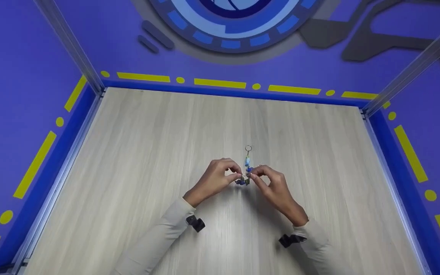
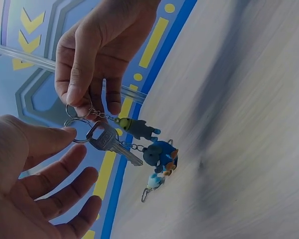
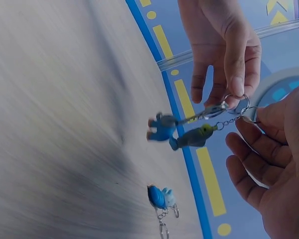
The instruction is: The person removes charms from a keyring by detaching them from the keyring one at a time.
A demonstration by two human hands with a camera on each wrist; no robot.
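Above the table, my left hand pinches a split key ring between thumb and forefinger; its other fingers fan out loosely in the left wrist view. A silver key hangs from that ring. A grey-and-blue figurine keychain dangles close by it. My right hand pinches a second, thinner ring right beside the first. By a short chain it carries a dark figurine keychain with a yellow-green head. Whether the two rings are linked I cannot tell.
Farther out on the wooden table lie a light-blue figurine keychain with its ring and a blue figurine. Blue-purple panels border the table at the back and sides.
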